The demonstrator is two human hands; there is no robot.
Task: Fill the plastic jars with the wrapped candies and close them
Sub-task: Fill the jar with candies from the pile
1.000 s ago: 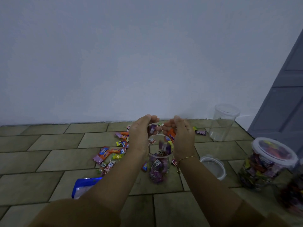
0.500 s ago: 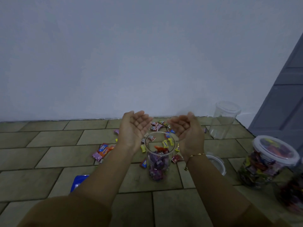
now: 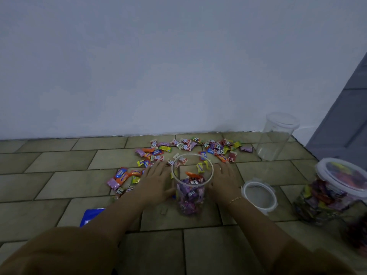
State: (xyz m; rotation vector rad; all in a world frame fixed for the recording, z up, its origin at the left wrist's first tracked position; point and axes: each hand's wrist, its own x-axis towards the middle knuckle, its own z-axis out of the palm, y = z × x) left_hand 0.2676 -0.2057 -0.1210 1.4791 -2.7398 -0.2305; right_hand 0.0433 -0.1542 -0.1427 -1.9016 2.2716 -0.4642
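1. Clear plastic makes up the open jar [image 3: 191, 187] at lower centre of the frame; it stands upright on the floor, about half filled with wrapped candies [image 3: 190, 192].
2. I judge the jar light and thin-walled, stiff enough to stand but easy to tip or slide on tile, so it is best steadied round its lower wall, where the load sits.
3. Loose wrapped sweets [image 3: 186, 148] lie scattered behind and to the left of the jar; they look small, light and slick in their wrappers, better scooped by the cupped handful than pinched singly.
4. Left hand [image 3: 156, 180] lies flat and spread, palm down, just left of the jar and holding nothing; whether it touches the wall I cannot tell.
5. Right hand [image 3: 224, 180] is likewise flat and empty, just right of the jar.
6. A white-rimmed lid [image 3: 259, 196] rests near the right wrist; an empty jar [image 3: 277, 136] stands at right, a closed full jar [image 3: 333, 190] at far right.
7. Tan floor tiles [image 3: 59, 185] meet a bare pale wall [image 3: 139, 66]; light is dim.
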